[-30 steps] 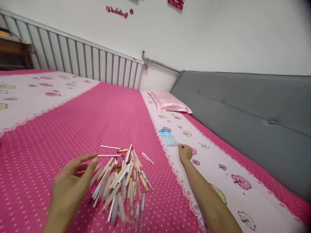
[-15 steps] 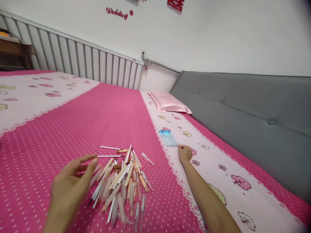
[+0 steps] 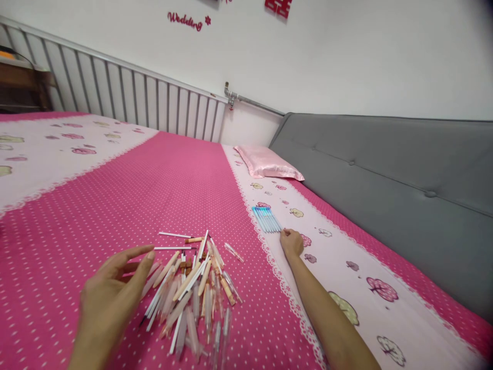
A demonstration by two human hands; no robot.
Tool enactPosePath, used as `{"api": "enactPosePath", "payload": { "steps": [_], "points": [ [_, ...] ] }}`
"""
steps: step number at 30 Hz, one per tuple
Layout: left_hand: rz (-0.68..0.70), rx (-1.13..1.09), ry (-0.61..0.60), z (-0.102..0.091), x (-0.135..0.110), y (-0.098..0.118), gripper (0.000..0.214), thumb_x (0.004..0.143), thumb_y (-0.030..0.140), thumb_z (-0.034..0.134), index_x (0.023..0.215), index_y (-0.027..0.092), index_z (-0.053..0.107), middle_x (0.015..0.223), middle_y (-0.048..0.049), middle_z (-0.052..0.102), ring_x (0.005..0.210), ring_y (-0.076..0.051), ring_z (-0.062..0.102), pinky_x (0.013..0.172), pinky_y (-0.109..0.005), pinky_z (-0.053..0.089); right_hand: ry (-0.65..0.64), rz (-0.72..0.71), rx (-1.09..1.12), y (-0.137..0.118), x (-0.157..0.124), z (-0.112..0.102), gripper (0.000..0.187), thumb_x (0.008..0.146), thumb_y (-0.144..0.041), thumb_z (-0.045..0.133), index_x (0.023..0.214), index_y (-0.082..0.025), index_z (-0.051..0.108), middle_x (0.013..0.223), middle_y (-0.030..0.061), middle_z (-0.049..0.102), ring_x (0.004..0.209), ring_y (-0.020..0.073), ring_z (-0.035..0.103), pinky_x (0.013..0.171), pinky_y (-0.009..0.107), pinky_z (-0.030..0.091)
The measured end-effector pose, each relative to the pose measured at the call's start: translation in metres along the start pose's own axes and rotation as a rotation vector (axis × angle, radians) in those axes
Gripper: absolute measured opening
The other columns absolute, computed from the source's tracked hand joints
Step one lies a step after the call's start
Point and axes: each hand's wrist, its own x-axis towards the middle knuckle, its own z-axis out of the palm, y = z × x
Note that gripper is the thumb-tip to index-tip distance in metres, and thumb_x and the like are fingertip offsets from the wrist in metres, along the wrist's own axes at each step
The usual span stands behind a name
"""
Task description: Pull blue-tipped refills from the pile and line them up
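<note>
Pink dotted bedding (image 3: 115, 205) is carrying everything: nearest, the left hand (image 3: 111, 298) is hovering open-fingered beside the loose pile of pen parts (image 3: 192, 288), while farther off the right hand (image 3: 291, 242), fingers curled, is nudging the blue refills (image 3: 267, 219) into a tidy row.

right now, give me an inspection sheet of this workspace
surface: pink dotted bedsheet with pale floral bands
job's things: heap of pen parts on the pink band; row of blue-tipped refills on the pale band
clutter: pink pillow by the headboard
hands: left hand open beside the heap; right hand at the near end of the refills, grip unclear
cables: nothing seen
surroundings: grey padded headboard, white radiator, wall pipe, red wall lettering
</note>
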Motion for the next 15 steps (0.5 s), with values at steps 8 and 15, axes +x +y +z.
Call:
{"api": "enactPosePath", "payload": {
  "steps": [8, 15],
  "points": [
    [-0.002, -0.016, 0.023, 0.001, -0.001, 0.005, 0.055, 0.059, 0.066, 0.059, 0.096, 0.026, 0.067, 0.080, -0.0044, 0.066, 0.071, -0.021, 0.063, 0.050, -0.025, 0.049, 0.034, -0.008, 0.008, 0.002, -0.003, -0.002, 0.035, 0.077, -0.027, 0.049, 0.101, -0.011, 0.067, 0.099, 0.0141, 0.066, 0.093, 0.0251, 0.058, 0.080, 0.031, 0.041],
    [0.032, -0.001, 0.034, -0.002, -0.003, 0.008, 0.050, 0.063, 0.062, 0.058, 0.098, 0.027, 0.066, 0.076, -0.0029, 0.066, 0.065, -0.018, 0.062, 0.049, -0.023, 0.047, 0.011, -0.030, -0.069, 0.025, -0.020, -0.018, 0.043, 0.081, -0.024, 0.044, 0.118, -0.007, 0.056, 0.114, 0.0141, 0.062, 0.106, 0.0233, 0.053, 0.092, 0.029, 0.035]
  ]
}}
